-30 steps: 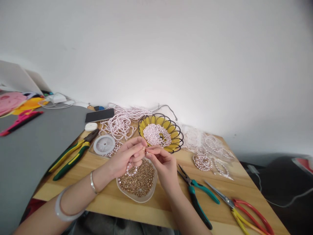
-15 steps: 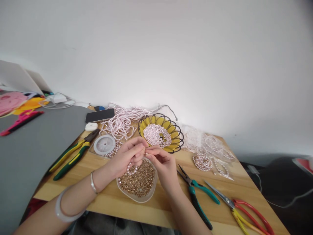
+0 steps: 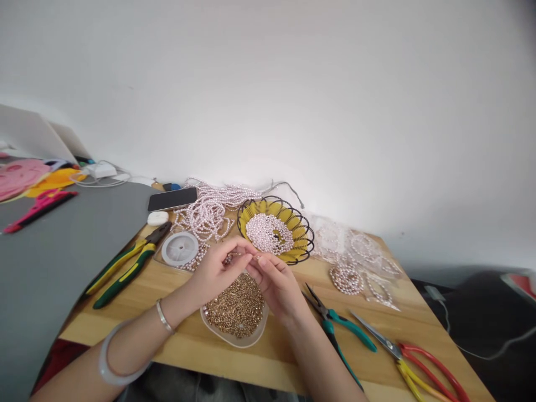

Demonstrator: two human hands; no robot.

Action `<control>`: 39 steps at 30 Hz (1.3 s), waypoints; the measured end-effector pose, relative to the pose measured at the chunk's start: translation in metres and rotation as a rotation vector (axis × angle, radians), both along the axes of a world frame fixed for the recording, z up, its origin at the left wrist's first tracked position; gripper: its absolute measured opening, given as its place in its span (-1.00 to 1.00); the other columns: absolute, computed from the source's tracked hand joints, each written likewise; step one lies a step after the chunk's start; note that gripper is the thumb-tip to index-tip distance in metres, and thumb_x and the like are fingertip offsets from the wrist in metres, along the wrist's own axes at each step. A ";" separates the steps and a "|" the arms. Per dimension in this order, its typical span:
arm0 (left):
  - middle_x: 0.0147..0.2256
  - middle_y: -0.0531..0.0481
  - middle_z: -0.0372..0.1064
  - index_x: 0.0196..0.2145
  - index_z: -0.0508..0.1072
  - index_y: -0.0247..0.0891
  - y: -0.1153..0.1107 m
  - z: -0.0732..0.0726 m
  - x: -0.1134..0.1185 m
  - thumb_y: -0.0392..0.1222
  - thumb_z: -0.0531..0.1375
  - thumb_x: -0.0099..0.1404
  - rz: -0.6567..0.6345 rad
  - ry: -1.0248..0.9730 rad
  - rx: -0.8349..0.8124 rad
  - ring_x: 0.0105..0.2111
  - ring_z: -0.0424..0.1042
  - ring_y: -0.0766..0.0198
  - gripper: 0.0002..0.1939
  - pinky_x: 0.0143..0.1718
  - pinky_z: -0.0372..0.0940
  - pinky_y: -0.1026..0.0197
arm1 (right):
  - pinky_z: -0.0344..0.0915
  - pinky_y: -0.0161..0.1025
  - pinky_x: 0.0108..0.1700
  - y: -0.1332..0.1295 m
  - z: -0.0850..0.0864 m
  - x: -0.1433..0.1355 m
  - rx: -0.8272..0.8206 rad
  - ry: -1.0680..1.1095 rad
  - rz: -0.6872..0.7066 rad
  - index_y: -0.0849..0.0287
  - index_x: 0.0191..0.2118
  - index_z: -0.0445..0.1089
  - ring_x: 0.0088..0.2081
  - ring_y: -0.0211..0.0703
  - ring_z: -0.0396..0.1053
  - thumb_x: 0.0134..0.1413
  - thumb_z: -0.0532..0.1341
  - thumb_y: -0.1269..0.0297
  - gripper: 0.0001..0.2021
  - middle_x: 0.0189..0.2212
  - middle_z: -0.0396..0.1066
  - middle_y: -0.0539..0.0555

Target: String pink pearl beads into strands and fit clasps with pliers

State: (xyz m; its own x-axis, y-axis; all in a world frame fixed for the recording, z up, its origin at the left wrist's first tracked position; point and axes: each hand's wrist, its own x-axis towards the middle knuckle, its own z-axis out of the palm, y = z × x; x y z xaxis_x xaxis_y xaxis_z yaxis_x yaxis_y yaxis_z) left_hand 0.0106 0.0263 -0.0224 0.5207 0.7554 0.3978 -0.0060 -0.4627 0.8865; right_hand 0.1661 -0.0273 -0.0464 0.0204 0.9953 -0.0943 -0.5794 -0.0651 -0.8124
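Observation:
Above a bowl (image 3: pixel 209 322) of small gold beads (image 3: pixel 237 307), my two hands meet fingertip to fingertip. My left hand (image 3: pixel 220 267) is closed, with part of a beaded strand (image 3: pixel 229 258) showing between its fingers. Thumb and forefinger of my right hand (image 3: pixel 280 282) are pinched together beside the left fingertips, at what looks like the strand's end; the fingers mostly hide it. Just behind the hands stands a yellow basket (image 3: pixel 298 228) with a black wire rim, holding loose pale pink beads (image 3: pixel 268 230).
Yellow-green pliers (image 3: pixel 129 265), a spool (image 3: pixel 180 248), a white case (image 3: pixel 158 218) and a phone (image 3: pixel 172 199) lie left. Pink bead strands (image 3: pixel 205 215) are heaped behind. On the right are needle-nose pliers (image 3: pixel 330 318), scissors (image 3: pixel 393 349) and bagged beads (image 3: pixel 364 251).
The bead loop that hung below my left hand over the gold beads no longer shows there. Both hands have shifted slightly, and my right fingers have turned in closer to the left ones.

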 end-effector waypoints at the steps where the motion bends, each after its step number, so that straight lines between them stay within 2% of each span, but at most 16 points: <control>1: -0.41 0.09 0.35 -0.19 0.50 -0.22 0.000 -0.002 0.001 -0.29 0.20 0.36 0.006 0.017 0.061 -0.47 0.28 0.40 -0.91 -0.49 0.14 0.36 | 0.39 -0.24 0.05 0.000 0.001 0.000 -0.003 0.010 0.019 0.05 -0.34 0.64 -0.19 -0.21 0.54 -0.03 0.49 0.11 -0.83 -0.28 0.63 -0.01; 3: -0.49 0.14 0.28 -0.16 0.52 -0.20 0.001 -0.006 0.002 -0.31 0.27 0.31 0.018 0.041 0.175 -0.50 0.25 0.40 -0.86 -0.49 0.13 0.34 | 0.40 -0.20 0.03 0.000 0.004 -0.001 -0.001 0.016 0.064 0.11 -0.32 0.63 -0.17 -0.13 0.54 0.01 0.46 0.09 -0.79 -0.28 0.63 0.07; 5: -0.48 0.13 0.28 -0.15 0.53 -0.20 0.003 -0.011 0.003 -0.33 0.27 0.32 0.044 0.043 0.273 -0.47 0.27 0.39 -0.85 -0.43 0.16 0.32 | 0.40 -0.16 0.03 -0.001 0.005 -0.002 0.009 0.011 0.097 0.16 -0.32 0.62 -0.14 -0.07 0.54 0.03 0.43 0.08 -0.76 -0.27 0.62 0.13; 8: -0.44 0.12 0.28 -0.16 0.54 -0.21 0.005 -0.015 0.003 -0.34 0.25 0.36 0.077 0.034 0.379 -0.47 0.26 0.40 -0.88 -0.42 0.17 0.33 | 0.38 -0.11 0.06 -0.002 0.005 -0.004 0.028 -0.016 0.097 0.14 -0.30 0.62 -0.13 -0.06 0.53 0.06 0.41 0.06 -0.76 -0.25 0.62 0.13; 12: -0.43 0.12 0.26 -0.15 0.54 -0.24 0.008 -0.015 0.000 -0.33 0.25 0.38 0.084 0.037 0.464 -0.50 0.23 0.44 -0.89 -0.47 0.15 0.35 | 0.38 -0.10 0.01 -0.002 0.002 -0.002 0.085 -0.117 0.010 0.09 -0.35 0.62 -0.19 -0.08 0.51 0.09 0.40 0.08 -0.81 -0.31 0.59 0.07; 16: -0.44 0.11 0.24 -0.23 0.53 -0.27 0.008 -0.013 -0.001 -0.32 0.24 0.39 0.076 0.038 0.518 -0.51 0.21 0.44 -0.95 -0.50 0.15 0.36 | 0.38 -0.24 -0.16 -0.002 0.004 0.001 0.155 -0.276 -0.106 0.10 -0.42 0.62 -0.28 -0.17 0.45 0.08 0.42 0.18 -0.86 -0.34 0.55 0.04; 19: -0.44 0.11 0.25 -0.25 0.52 -0.27 0.008 -0.013 -0.001 -0.31 0.22 0.41 0.069 0.047 0.532 -0.51 0.22 0.43 -0.93 -0.50 0.17 0.35 | 0.34 -0.29 -0.32 -0.002 0.008 0.002 0.203 -0.366 -0.136 0.13 -0.48 0.60 -0.40 -0.23 0.40 0.09 0.41 0.17 -0.80 -0.41 0.52 0.03; 22: -0.43 0.09 0.28 -0.22 0.52 -0.26 0.008 -0.011 -0.002 -0.28 0.21 0.42 0.066 0.065 0.514 -0.51 0.23 0.42 -0.92 -0.49 0.17 0.34 | 0.32 -0.29 -0.37 -0.003 0.012 0.002 0.241 -0.426 -0.153 0.15 -0.53 0.54 -0.46 -0.23 0.37 0.10 0.40 0.15 -0.74 -0.50 0.47 0.02; 27: -0.46 0.12 0.25 -0.24 0.52 -0.25 0.007 -0.011 -0.001 -0.20 0.21 0.43 0.059 0.065 0.456 -0.53 0.22 0.42 -0.89 -0.51 0.16 0.33 | 0.26 -0.32 -0.46 -0.005 0.012 0.004 0.269 -0.461 -0.197 0.12 -0.39 0.49 -0.56 -0.27 0.30 0.18 0.34 0.13 -0.80 -0.61 0.37 -0.07; 31: -0.49 0.14 0.22 -0.26 0.53 -0.24 0.006 -0.011 0.000 -0.18 0.22 0.42 0.046 0.058 0.427 -0.55 0.19 0.43 -0.87 -0.52 0.13 0.33 | 0.21 -0.33 -0.46 -0.004 0.012 0.006 0.308 -0.459 -0.222 0.08 -0.28 0.50 -0.56 -0.31 0.24 0.17 0.34 0.10 -0.83 -0.56 0.32 -0.11; 35: -0.49 0.14 0.21 -0.29 0.53 -0.25 0.005 -0.011 0.001 -0.15 0.21 0.43 0.039 0.049 0.407 -0.56 0.18 0.43 -0.84 -0.54 0.12 0.33 | 0.15 -0.30 -0.47 -0.003 0.015 0.007 0.324 -0.464 -0.183 0.10 -0.35 0.50 -0.53 -0.30 0.19 0.11 0.39 0.13 -0.83 -0.47 0.33 -0.05; 39: -0.49 0.12 0.24 -0.31 0.53 -0.26 0.004 -0.010 0.001 -0.13 0.21 0.42 0.028 0.051 0.407 -0.58 0.17 0.44 -0.81 -0.56 0.11 0.34 | 0.12 -0.27 -0.41 -0.004 0.018 0.011 0.306 -0.472 -0.100 0.11 -0.39 0.45 -0.48 -0.25 0.15 0.18 0.34 0.15 -0.81 -0.46 0.28 -0.04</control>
State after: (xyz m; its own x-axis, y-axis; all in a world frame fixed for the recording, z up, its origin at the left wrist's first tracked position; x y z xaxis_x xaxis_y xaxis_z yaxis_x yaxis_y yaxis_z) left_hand 0.0117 0.0306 -0.0329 0.5284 0.5559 0.6417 0.0508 -0.7752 0.6297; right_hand 0.1774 -0.0317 -0.0283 0.0865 0.9669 0.2399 -0.1407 0.2502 -0.9579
